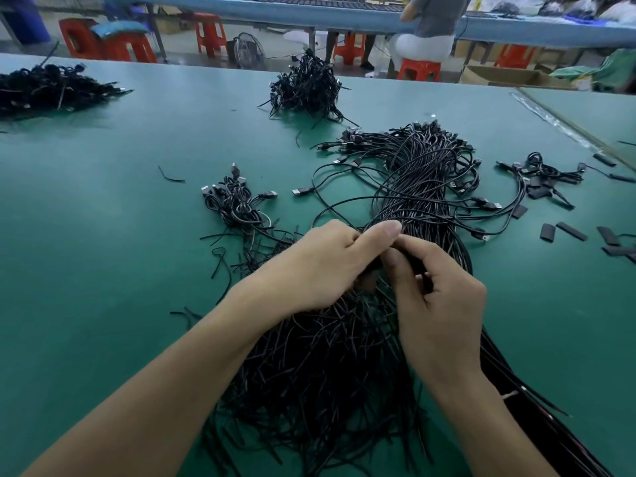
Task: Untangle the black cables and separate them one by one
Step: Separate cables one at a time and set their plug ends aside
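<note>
With your left hand [320, 266] and right hand [440, 297] both pinching strands in the cables [423, 187], ease one out slowly, never yanking.

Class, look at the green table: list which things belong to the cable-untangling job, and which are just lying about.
In the job: tangled cable bundle, pinched by the left hand and right hand; probably the small cable bunch to its left.
Lying about: black sleeve pieces; far cable pile; red stool; floor fan.
</note>
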{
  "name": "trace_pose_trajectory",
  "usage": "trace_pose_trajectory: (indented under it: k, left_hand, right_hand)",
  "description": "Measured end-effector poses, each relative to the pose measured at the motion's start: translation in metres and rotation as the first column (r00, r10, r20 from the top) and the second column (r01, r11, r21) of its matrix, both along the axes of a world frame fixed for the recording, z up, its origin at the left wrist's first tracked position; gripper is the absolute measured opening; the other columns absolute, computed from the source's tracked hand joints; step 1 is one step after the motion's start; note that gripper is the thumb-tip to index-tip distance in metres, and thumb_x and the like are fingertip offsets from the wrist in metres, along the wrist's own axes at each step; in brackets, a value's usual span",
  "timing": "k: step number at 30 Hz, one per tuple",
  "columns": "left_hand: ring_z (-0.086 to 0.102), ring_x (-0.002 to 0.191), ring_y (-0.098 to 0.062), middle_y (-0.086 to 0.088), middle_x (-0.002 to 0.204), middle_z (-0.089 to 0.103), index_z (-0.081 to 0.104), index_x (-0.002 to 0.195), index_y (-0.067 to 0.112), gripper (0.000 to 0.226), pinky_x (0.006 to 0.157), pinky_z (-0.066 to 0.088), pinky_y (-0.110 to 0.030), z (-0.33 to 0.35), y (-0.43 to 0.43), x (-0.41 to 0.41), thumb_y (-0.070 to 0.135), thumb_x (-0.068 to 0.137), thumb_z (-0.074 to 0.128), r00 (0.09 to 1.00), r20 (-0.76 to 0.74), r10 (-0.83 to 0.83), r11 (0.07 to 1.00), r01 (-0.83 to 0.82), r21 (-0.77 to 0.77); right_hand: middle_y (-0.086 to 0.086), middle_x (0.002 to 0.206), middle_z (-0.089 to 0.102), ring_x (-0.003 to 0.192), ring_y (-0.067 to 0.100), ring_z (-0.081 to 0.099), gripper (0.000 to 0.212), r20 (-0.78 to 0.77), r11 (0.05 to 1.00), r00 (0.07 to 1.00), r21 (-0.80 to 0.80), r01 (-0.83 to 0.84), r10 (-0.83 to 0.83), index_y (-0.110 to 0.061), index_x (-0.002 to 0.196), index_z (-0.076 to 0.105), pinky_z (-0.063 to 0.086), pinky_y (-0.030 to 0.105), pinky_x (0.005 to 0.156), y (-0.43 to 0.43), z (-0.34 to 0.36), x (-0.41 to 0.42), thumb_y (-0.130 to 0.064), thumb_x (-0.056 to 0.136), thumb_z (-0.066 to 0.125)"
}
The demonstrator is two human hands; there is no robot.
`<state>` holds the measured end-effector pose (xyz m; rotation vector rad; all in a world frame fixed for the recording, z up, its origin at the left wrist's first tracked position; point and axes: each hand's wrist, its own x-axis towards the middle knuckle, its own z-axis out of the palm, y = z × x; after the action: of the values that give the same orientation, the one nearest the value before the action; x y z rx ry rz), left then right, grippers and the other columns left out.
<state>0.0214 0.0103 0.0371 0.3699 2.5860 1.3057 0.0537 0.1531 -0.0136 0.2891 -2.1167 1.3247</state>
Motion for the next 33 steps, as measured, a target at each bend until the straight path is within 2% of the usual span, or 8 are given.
trace_pose_trajectory:
  k: [3, 6, 10, 14, 20, 25, 29, 33]
  left_hand:
    - [0.04, 0.032, -0.005, 0.007, 0.041, 0.051, 0.054, 0.053, 0.014, 0.072, 0.039, 0.031, -0.02, 0.0, -0.009, -0.007, 0.07, 0.093, 0.033, 0.984, -0.141, 0.104, 0.987, -0.119, -0.103]
    - [0.031, 0.03, -0.008, 0.01, 0.035, 0.038, 0.034, 0.049, 0.018, 0.069, 0.036, 0.025, -0.018, 0.002, -0.018, -0.012, 0.068, 0.097, 0.029, 0.95, -0.261, 0.169, 0.977, -0.197, -0.086]
    - [0.033, 0.035, -0.011, 0.009, 0.034, 0.034, 0.027, 0.043, 0.017, 0.076, 0.049, 0.026, -0.031, 0.001, -0.023, -0.014, 0.069, 0.097, 0.021, 0.899, -0.345, 0.269, 0.95, -0.307, -0.061]
    - [0.032, 0.036, -0.013, 0.005, 0.035, 0.035, 0.033, 0.043, 0.016, 0.081, 0.052, 0.029, -0.032, -0.006, -0.018, -0.012, 0.072, 0.095, 0.007, 0.891, -0.354, 0.284, 0.944, -0.325, -0.061]
    - [0.031, 0.038, -0.013, 0.004, 0.038, 0.032, 0.03, 0.049, 0.016, 0.072, 0.049, 0.026, -0.032, -0.009, -0.014, -0.012, 0.069, 0.097, 0.03, 0.867, -0.42, 0.268, 0.923, -0.356, -0.147]
    - [0.033, 0.042, -0.016, 0.005, 0.04, 0.03, 0.03, 0.051, 0.018, 0.066, 0.05, 0.027, -0.032, -0.011, -0.014, -0.014, 0.063, 0.098, 0.04, 0.819, -0.504, 0.274, 0.921, -0.375, -0.107]
    - [0.037, 0.045, -0.021, 0.005, 0.044, 0.032, 0.028, 0.052, 0.019, 0.065, 0.051, 0.028, -0.035, -0.012, -0.015, -0.015, 0.059, 0.102, 0.035, 0.793, -0.538, 0.285, 0.911, -0.399, -0.106]
    - [0.043, 0.048, -0.021, 0.004, 0.046, 0.04, 0.029, 0.049, 0.018, 0.068, 0.05, 0.029, -0.034, -0.015, -0.013, -0.015, 0.058, 0.104, 0.025, 0.773, -0.547, 0.322, 0.896, -0.435, -0.088]
  right_hand:
    - [-0.017, 0.078, 0.064, 0.071, 0.003, 0.062, 0.039, 0.169, 0.997, 0.986, 0.08, 0.001, -0.015, -0.027, 0.115, 0.066, 0.046, 0.012, 0.059, 0.003, 0.001, 0.0, -0.054, 0.089, 0.058]
    - [-0.016, 0.07, 0.06, 0.066, 0.0, 0.059, 0.048, 0.332, 0.939, 0.939, 0.343, -0.029, -0.093, -0.034, 0.089, 0.064, 0.051, 0.025, 0.06, 0.007, -0.001, 0.001, -0.078, 0.076, 0.049]
    - [-0.016, 0.076, 0.057, 0.076, 0.002, 0.055, 0.03, 0.419, 0.806, 0.899, 0.573, -0.15, -0.13, -0.034, 0.077, 0.063, 0.047, 0.024, 0.063, 0.004, -0.002, 0.004, -0.064, 0.078, 0.062]
    - [-0.016, 0.081, 0.057, 0.078, 0.001, 0.055, 0.012, 0.47, 0.792, 0.878, 0.567, -0.227, -0.085, -0.034, 0.083, 0.067, 0.049, 0.023, 0.067, 0.006, 0.004, 0.006, -0.046, 0.084, 0.066]
    - [-0.015, 0.084, 0.059, 0.08, 0.002, 0.058, 0.013, 0.509, 0.761, 0.854, 0.596, -0.256, -0.111, -0.032, 0.085, 0.065, 0.05, 0.023, 0.069, 0.006, 0.008, 0.007, -0.043, 0.091, 0.061]
    - [-0.013, 0.091, 0.057, 0.089, 0.007, 0.054, 0.014, 0.485, 0.732, 0.867, 0.631, -0.256, -0.115, -0.031, 0.091, 0.058, 0.045, 0.026, 0.079, 0.002, 0.004, 0.008, -0.039, 0.099, 0.049]
    - [-0.014, 0.091, 0.055, 0.084, 0.003, 0.053, 0.015, 0.524, 0.821, 0.85, 0.511, -0.256, -0.061, -0.032, 0.088, 0.054, 0.04, 0.016, 0.07, 0.0, 0.0, 0.007, -0.036, 0.101, 0.047]
    - [-0.01, 0.076, 0.058, 0.068, 0.001, 0.053, 0.018, 0.524, 0.947, 0.85, 0.248, -0.204, 0.046, -0.029, 0.082, 0.055, 0.038, 0.015, 0.058, 0.0, 0.001, 0.004, -0.027, 0.1, 0.053]
